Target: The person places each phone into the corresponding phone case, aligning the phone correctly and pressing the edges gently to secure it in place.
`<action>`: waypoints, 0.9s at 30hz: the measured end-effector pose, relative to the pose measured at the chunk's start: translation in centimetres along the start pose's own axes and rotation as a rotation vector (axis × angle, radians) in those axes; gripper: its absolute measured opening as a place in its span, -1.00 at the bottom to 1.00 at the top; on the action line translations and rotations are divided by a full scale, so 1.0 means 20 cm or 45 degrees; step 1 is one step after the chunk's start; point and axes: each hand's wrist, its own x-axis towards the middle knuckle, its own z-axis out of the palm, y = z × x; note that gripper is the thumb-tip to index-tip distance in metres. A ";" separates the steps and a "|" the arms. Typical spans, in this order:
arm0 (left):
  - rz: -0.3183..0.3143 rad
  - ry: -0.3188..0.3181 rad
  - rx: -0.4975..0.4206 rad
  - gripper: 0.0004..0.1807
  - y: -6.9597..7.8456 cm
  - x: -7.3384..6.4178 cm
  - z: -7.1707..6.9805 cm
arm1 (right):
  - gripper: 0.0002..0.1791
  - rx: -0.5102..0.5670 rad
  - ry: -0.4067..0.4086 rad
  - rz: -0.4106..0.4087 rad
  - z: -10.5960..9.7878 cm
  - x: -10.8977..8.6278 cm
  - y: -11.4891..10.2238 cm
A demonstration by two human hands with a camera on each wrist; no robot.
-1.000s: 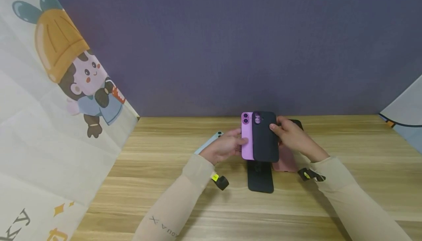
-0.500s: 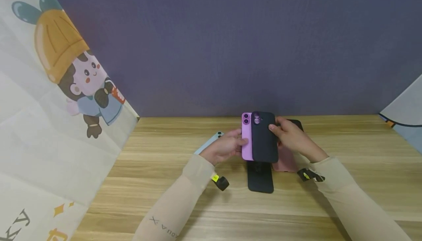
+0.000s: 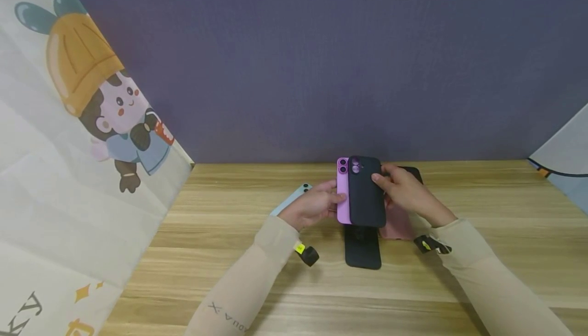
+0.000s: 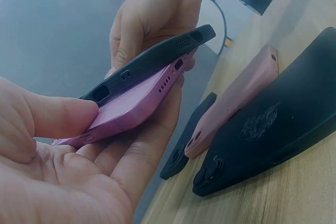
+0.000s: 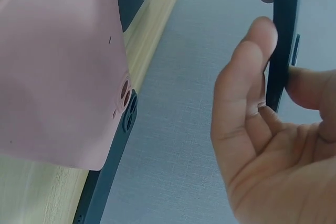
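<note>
My left hand (image 3: 314, 203) grips a purple phone (image 3: 342, 203) by its left side, thumb on the back and fingers beneath. In front of it, my right hand (image 3: 409, 190) pinches a black phone case (image 3: 367, 198) by its right edge. The case overlaps most of the phone, its camera opening right of the phone's lenses. In the left wrist view the case (image 4: 149, 59) lies tilted over the purple phone (image 4: 136, 100), with a wedge-shaped gap between them. The right wrist view shows the case's dark edge (image 5: 283, 30) between thumb and fingers.
On the wooden table (image 3: 206, 254) lie another black case (image 3: 363, 254), a pink case (image 3: 397, 223) and, behind that, a further black one (image 3: 415, 172). A light blue phone (image 3: 289, 200) sits partly behind the left hand. A dark grey panel (image 3: 349, 70) rises at the back.
My right hand has shifted slightly left with the black case, so it covers more of the purple phone. The left hand has barely moved.
</note>
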 end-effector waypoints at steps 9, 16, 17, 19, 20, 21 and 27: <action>0.012 0.043 -0.012 -0.51 0.03 0.08 -0.01 | -0.51 -0.033 -0.052 -0.012 -0.05 0.10 0.04; 0.011 0.085 -0.021 -0.50 0.04 0.14 -0.01 | -0.54 -0.025 -0.095 -0.025 -0.10 0.17 0.07; 0.011 0.091 -0.021 -0.50 0.04 0.15 -0.01 | -0.54 -0.023 -0.101 -0.026 -0.10 0.18 0.07; 0.009 0.102 -0.024 -0.49 0.05 0.16 -0.01 | -0.54 -0.018 -0.114 -0.030 -0.12 0.20 0.08; 0.009 0.108 -0.027 -0.49 0.05 0.17 -0.01 | -0.54 -0.016 -0.119 -0.034 -0.12 0.21 0.09; 0.008 0.113 -0.030 -0.49 0.05 0.18 -0.01 | -0.54 -0.016 -0.125 -0.037 -0.13 0.22 0.09; 0.013 0.152 -0.045 -0.49 0.06 0.24 -0.01 | -0.53 -0.024 -0.159 -0.062 -0.17 0.29 0.12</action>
